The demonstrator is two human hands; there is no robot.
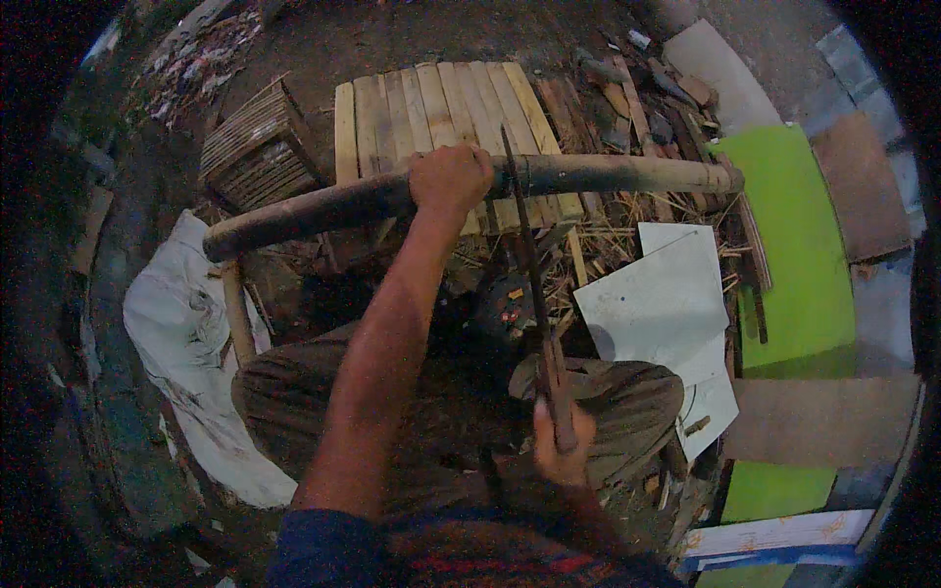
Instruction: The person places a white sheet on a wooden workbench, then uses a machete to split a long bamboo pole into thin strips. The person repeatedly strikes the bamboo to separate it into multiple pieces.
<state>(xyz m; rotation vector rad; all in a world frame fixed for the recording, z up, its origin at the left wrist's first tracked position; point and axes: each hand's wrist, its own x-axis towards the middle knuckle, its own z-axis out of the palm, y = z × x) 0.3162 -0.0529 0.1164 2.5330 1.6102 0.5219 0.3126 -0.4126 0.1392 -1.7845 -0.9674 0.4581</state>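
A thick bamboo pole (323, 211) lies crosswise in front of me, dark on its left part and paler toward the right end. My left hand (451, 181) is closed over the top of the pole near its middle. In my right hand (576, 456), low and close to my body, is the wooden handle of a handsaw (534, 265). Its long dark blade points away from me, seen almost edge-on, so the teeth do not show. The blade crosses the pole just right of my left hand, its tip beyond the far side.
Beyond the pole lies a slatted wooden panel (431, 103), with a slatted wooden crate (260, 147) left of it. A white sack (186, 323) is at my left. Pale sheets (657, 294), a green board (799, 255) and scrap wood (627, 98) lie to the right.
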